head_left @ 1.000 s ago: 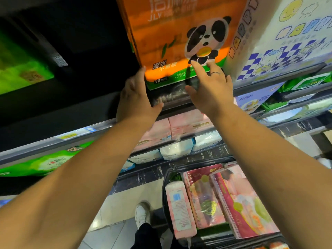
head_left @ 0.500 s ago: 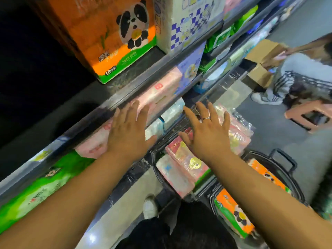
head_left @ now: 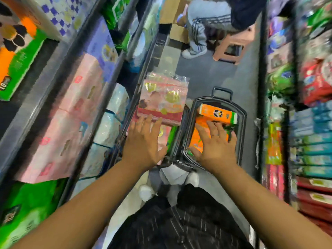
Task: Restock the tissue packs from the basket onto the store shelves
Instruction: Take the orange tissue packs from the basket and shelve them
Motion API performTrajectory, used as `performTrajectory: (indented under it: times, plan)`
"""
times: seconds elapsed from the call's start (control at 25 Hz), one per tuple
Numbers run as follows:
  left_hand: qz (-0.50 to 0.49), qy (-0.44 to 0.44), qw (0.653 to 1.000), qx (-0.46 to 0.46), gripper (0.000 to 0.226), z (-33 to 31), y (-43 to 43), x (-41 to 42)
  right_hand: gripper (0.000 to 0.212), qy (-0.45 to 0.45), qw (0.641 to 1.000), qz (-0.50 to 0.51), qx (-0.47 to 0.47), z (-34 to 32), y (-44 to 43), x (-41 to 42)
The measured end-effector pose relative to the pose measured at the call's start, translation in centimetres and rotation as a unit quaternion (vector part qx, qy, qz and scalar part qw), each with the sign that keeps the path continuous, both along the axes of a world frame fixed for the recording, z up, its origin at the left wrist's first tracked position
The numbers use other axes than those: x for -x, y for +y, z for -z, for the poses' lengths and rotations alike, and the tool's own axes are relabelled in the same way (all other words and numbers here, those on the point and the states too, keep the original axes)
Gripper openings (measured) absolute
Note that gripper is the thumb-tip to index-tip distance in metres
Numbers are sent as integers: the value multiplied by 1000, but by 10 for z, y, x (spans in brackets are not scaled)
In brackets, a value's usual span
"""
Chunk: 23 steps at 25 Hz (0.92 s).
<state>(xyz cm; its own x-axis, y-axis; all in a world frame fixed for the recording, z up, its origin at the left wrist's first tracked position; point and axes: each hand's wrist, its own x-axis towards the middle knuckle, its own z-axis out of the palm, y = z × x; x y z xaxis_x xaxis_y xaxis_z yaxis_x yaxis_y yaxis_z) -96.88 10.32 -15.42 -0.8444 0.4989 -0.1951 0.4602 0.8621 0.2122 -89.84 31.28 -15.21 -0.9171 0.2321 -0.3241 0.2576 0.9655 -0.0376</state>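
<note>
Reaching down toward two baskets on the floor with hands apart, fingers spread, nothing gripped. Noted left hand over the pink packs in the left basket, fingertips at the near edge of the top pack. Noted right hand laid over an orange pack inside the right basket, with a second orange pack just beyond the fingertips. Cannot tell through the blur whether either palm actually touches.

Judged step: taking the next orange pack for the shelf at left, beside the matching orange pack and its dark gap.

To do well:
- bring the left hand across and clamp the pack by its two ends;
- curl fingers under the edges, expecting the soft wrap to slip under flat palms;
- lift straight up, clear of the basket rim, and keep it level;
- mind the seated person further along the aisle.
</note>
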Motion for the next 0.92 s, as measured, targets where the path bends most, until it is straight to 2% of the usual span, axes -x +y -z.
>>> performTrajectory:
  times: [0.24,0.4,0.64,0.92]
  plan:
    - [73,-23,997,12,90,32,106,-22,76,-69,994,84,4,33,91,-56]
    - [81,-55,994,50,90,65,185,-26,76,-108,987,111,36,65,166,-66]
    - [61,-92,991,71,94,120,284,-2,79,-138,985,91,52,116,260,-31]
    - [97,-83,985,114,99,226,340,64,84,-128,983,107,73,225,311,29]
